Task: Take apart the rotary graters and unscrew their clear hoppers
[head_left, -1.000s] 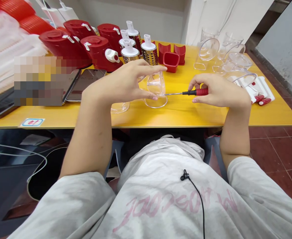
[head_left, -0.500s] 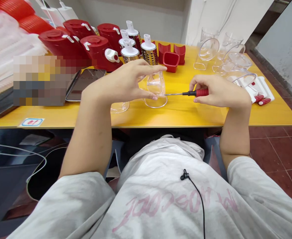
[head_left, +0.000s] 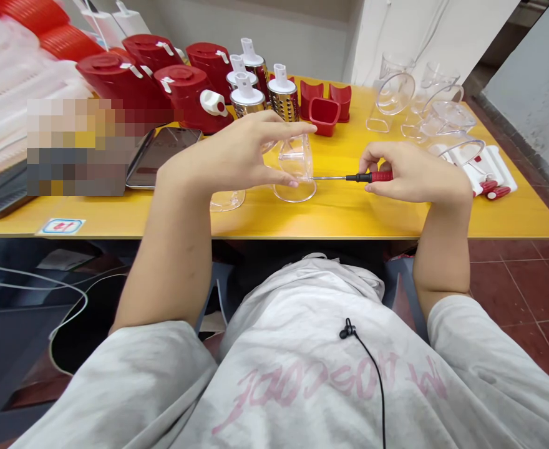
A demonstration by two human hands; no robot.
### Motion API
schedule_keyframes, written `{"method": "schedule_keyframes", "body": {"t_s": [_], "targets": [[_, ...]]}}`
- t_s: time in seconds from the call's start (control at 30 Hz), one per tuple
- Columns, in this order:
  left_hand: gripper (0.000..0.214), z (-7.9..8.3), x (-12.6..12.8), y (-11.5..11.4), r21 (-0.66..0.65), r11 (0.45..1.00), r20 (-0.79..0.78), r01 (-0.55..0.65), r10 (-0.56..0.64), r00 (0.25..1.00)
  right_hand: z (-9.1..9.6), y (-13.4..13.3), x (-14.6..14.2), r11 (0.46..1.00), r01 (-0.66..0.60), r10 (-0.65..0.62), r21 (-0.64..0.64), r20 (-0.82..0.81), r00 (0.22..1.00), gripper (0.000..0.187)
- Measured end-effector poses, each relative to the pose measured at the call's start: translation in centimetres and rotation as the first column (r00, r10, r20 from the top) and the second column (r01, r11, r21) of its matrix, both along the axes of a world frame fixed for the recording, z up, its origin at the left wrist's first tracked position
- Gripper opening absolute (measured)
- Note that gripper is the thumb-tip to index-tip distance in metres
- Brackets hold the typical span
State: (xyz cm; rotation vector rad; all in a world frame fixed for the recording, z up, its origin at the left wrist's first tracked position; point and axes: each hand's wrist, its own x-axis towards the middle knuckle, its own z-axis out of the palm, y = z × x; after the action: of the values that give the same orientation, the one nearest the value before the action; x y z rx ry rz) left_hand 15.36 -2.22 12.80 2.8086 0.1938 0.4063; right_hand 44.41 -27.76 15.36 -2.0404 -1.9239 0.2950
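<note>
My left hand (head_left: 251,153) grips a clear plastic housing (head_left: 297,165) lying on its side, thumb in front and fingers stretched over the top. Part of that housing is hidden behind the hand. In my right hand (head_left: 403,171) is a screwdriver (head_left: 365,178) with a red and black handle, held level between thumb and fingers. Its metal shaft points left, and the tip meets the housing's near right side beside my left thumb. Whether a screw sits at the tip is too small to make out.
Red grater bodies (head_left: 188,93), metal grater drums (head_left: 284,96) and red square cups (head_left: 325,115) stand at the back. More clear housings (head_left: 443,118) and white-and-red handles (head_left: 492,174) are at right. A tablet-like device (head_left: 162,156) lies left on the yellow table (head_left: 349,218).
Both hands keep almost the same place, with the screwdriver tip still at the housing. The fingers of my right hand have shifted slightly on the handle. The view has moved a little.
</note>
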Motion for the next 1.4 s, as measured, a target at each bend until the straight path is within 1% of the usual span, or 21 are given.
{"method": "schedule_keyframes", "body": {"t_s": [0.1, 0.2, 0.3, 0.43, 0.7, 0.8, 0.97, 1.1, 1.23, 1.4], "targets": [[0.111, 0.1, 0.1, 0.0, 0.002, 1.000, -0.007, 0.005, -0.005, 1.000, -0.1, 0.0, 0.1, 1.000, -0.001, 0.001, 0.006, -0.008, 1.000, 0.032], [0.112, 0.1, 0.1, -0.1, 0.000, 1.000, -0.002, 0.001, -0.001, 1.000, 0.0, 0.0, -0.1, 1.000, 0.008, -0.008, -0.021, -0.009, 1.000, 0.032], [0.111, 0.1, 0.1, -0.1, 0.011, 1.000, 0.001, 0.002, -0.002, 1.000, 0.2, 0.1, -0.3, 0.998, 0.010, -0.010, -0.059, 0.004, 1.000, 0.028], [0.107, 0.0, 0.0, -0.1, 0.009, 1.000, 0.007, -0.005, 0.005, 1.000, 0.3, 0.0, -0.4, 0.998, 0.020, -0.021, -0.063, -0.005, 1.000, 0.023], [0.109, -0.8, 0.1, 0.5, 0.013, 1.000, 0.002, -0.007, 0.007, 1.000, -0.1, 0.0, 0.2, 1.000, 0.008, -0.009, -0.028, -0.022, 1.000, 0.036], [0.111, -0.6, 0.1, 0.4, 0.003, 1.000, 0.008, 0.001, -0.001, 1.000, 0.0, 0.1, 0.1, 1.000, 0.008, -0.008, -0.023, -0.024, 1.000, 0.039], [0.116, 0.2, 0.0, -0.1, -0.013, 1.000, 0.005, -0.007, 0.007, 1.000, 0.3, 0.1, -0.2, 0.997, -0.004, 0.005, -0.071, 0.004, 1.000, 0.029], [0.115, 0.3, -0.1, -0.2, -0.014, 1.000, 0.011, 0.001, -0.001, 1.000, 0.3, 0.1, -0.2, 0.997, 0.000, -0.001, -0.071, -0.008, 1.000, 0.025], [0.112, 0.2, -0.1, -0.2, -0.034, 0.999, 0.013, -0.007, 0.007, 1.000, 0.3, 0.1, -0.1, 0.999, -0.004, 0.003, -0.048, -0.008, 1.000, 0.029], [0.118, 0.3, 0.1, -0.5, -0.009, 1.000, -0.001, -0.003, 0.003, 1.000, 0.3, 0.0, -0.1, 0.999, -0.005, 0.005, -0.034, -0.012, 1.000, 0.033]]}}
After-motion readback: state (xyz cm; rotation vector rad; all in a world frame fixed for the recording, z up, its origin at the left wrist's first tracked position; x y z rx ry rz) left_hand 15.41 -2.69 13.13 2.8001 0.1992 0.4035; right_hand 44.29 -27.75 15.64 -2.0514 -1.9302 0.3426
